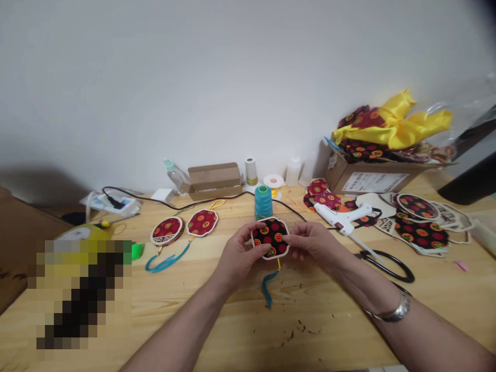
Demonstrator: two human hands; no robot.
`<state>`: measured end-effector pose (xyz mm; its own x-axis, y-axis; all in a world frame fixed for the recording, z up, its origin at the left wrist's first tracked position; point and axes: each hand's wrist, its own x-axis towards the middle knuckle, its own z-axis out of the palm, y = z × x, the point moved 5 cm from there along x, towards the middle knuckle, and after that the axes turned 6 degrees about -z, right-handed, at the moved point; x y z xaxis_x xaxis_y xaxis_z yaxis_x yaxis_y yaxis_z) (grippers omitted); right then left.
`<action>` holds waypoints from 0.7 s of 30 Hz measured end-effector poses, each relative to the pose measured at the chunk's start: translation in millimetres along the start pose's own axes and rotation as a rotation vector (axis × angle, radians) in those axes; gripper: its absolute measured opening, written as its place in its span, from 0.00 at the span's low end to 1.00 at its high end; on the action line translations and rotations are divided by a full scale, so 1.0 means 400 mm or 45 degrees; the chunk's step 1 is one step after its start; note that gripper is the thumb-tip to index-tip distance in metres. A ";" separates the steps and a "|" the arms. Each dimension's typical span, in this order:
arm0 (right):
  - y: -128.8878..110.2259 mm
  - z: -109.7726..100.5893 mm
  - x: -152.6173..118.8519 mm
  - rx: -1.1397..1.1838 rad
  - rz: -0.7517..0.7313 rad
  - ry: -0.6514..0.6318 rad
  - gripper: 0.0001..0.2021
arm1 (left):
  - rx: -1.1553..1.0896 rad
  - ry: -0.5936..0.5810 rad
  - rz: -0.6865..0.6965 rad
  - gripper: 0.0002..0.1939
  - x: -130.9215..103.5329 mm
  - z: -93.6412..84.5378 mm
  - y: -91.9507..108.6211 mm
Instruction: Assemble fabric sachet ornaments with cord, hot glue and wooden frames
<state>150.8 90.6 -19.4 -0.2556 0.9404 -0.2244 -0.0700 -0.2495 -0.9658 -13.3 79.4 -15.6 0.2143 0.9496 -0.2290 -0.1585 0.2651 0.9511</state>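
Between both hands is a scallop-edged ornament with black flower-patterned fabric and a pale rim. From its lower edge hangs a blue tassel on a short yellow cord. My left hand grips the left side, thumb on the front. My right hand pinches the right edge, its other fingers partly hidden behind. Just beyond the ornament stands a teal thread cone. To the left lie a round red ornament and a red scalloped ornament, with another blue tassel below them.
At right are a white glue gun, black-handled scissors and a pile of fabric pieces. A cardboard box holding fabric stands behind. A narrow open box sits by the wall. A black cable crosses the table.
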 end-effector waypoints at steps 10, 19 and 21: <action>0.004 -0.001 0.002 -0.019 0.027 0.013 0.18 | -0.134 0.032 -0.153 0.16 0.006 -0.026 -0.006; 0.012 -0.008 0.005 -0.039 0.028 0.033 0.18 | -0.042 0.196 -0.143 0.14 0.012 -0.043 -0.002; 0.013 -0.008 0.006 -0.043 0.022 0.022 0.18 | -0.040 0.195 -0.146 0.14 0.011 -0.044 -0.002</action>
<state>152.8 92.1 -25.5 -0.2396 0.9400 -0.2429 -0.0330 -0.2579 -0.9656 -29.0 86.4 -21.1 0.0834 0.9267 -0.3664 -0.1718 0.3756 0.9107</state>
